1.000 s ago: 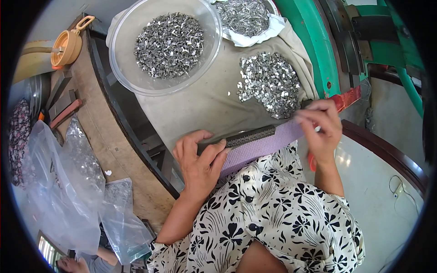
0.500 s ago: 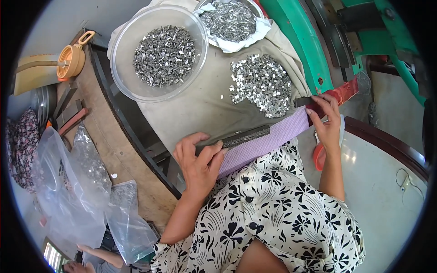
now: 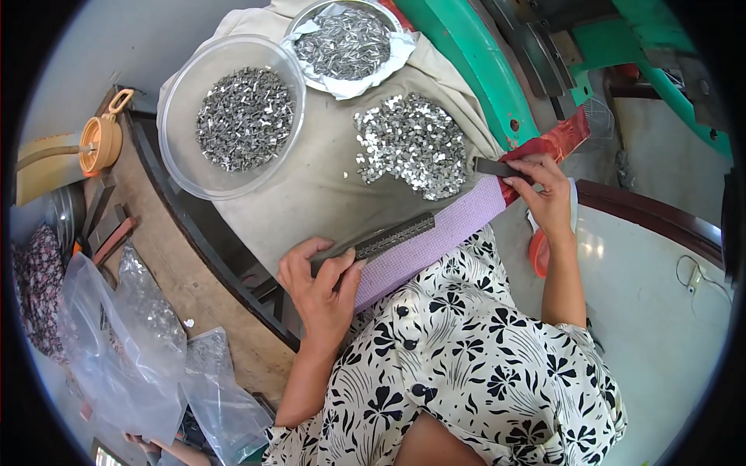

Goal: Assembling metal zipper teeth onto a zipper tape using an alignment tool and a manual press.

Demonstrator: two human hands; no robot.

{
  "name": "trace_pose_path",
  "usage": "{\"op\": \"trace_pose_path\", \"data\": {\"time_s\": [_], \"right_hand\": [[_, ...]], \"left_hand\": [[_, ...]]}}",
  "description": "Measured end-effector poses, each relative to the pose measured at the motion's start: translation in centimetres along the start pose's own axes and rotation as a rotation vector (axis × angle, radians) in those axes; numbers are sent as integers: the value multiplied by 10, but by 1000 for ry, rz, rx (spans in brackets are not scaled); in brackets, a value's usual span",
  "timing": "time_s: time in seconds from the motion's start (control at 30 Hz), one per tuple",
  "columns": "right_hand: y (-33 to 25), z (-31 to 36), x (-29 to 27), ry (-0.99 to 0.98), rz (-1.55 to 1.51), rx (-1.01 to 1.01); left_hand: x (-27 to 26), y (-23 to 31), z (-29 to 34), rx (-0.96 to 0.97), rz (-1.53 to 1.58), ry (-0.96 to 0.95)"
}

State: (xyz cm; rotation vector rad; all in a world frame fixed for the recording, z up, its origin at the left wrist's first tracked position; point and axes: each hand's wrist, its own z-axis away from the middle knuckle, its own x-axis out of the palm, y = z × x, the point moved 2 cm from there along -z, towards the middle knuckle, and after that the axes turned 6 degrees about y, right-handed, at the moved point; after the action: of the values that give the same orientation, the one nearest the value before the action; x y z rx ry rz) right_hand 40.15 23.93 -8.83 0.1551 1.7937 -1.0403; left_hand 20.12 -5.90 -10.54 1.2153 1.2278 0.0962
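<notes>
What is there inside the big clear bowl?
The clear bowl holds a heap of small metal pieces. Whatever lies under the heap is covered and cannot be seen.

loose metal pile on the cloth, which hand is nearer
Right: the right hand is just right of the loose metal pile; the left hand is farther off, to its lower left in the picture.

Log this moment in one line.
left hand: touching slotted bar | right hand: holding plain bar | metal pile: on cloth
</notes>
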Motion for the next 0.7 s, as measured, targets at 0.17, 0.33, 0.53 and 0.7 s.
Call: {"op": "trace_pose_path", "data": {"time_s": [0.17,0.33,0.53,0.7], "right_hand": [[-7,6,-4,54,-69,9],[-25,6,-4,70,-68,-63],[-40,2,3,28,-138,-1],[-48,-5,15,40,-32,-87]], "left_hand": [[0,0,0,3,9,6],[1,0,-1,1,4,6],[1,1,0,1,-4,-1],[1,1,0,-1,-15,-14]]}}
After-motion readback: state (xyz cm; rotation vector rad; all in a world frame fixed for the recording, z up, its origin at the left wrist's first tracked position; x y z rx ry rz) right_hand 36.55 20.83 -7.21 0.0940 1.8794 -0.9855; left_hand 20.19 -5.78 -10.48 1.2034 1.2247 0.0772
